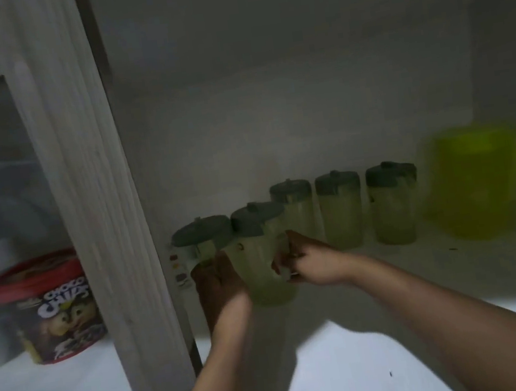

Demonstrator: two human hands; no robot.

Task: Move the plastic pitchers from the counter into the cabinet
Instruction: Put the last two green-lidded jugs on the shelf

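Inside the dim cabinet, a pale green plastic pitcher with a grey lid (259, 254) stands on the white shelf (392, 276). My left hand (217, 282) presses against its left side and my right hand (301, 263) grips its handle on the right. Just left of it stands another grey-lidded pitcher (201, 235), partly hidden by my left hand. Three more such pitchers (340, 210) line the back of the shelf. A bright yellow-green pitcher (471, 180) stands at the far right, blurred.
A pale wood cabinet post (96, 200) rises left of the hands. Behind the glass door to its left stands a red-lidded Choco Chips tub (55, 307). The shelf front below my arms is bare white.
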